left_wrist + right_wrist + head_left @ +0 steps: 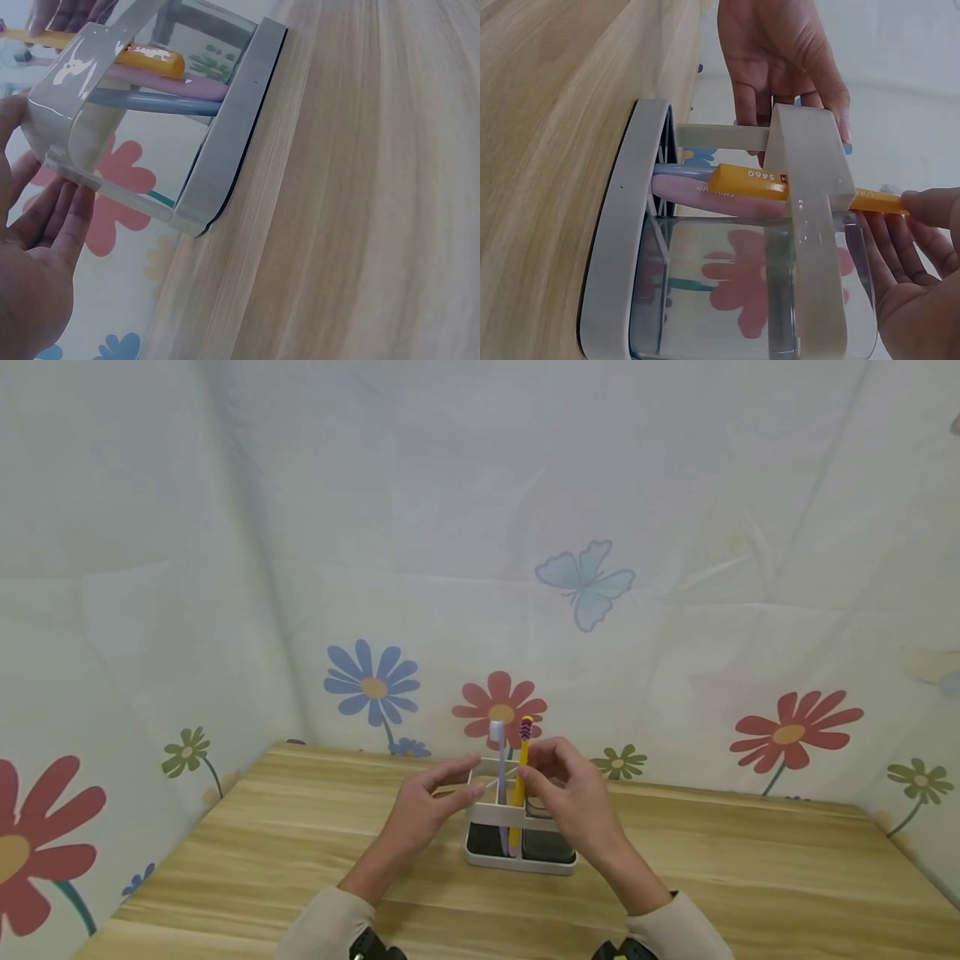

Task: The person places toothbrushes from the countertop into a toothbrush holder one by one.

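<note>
A white toothbrush holder (pixel 491 815) (pixel 232 127) (pixel 810 172) stands on the wooden table (pixel 300 860). A yellow toothbrush (pixel 519 785) (pixel 150 56) (pixel 750 180) stands upright in it beside a lavender toothbrush with a white head (pixel 498 739) (pixel 697 199). My right hand (pixel 534 772) (pixel 922 225) pinches the yellow brush's handle just above the holder's rim. My left hand (pixel 465 777) (pixel 45 225) (pixel 780 45) touches the left side of the rim with straight fingers. A bluish handle (pixel 157 103) lies under the lavender one.
A clear cup (pixel 742 292) fills the holder's right compartment. Cloth printed with flowers and a butterfly (pixel 585 581) walls the table at the back and both sides. The table's left edge (pixel 187 835) runs close to the cloth.
</note>
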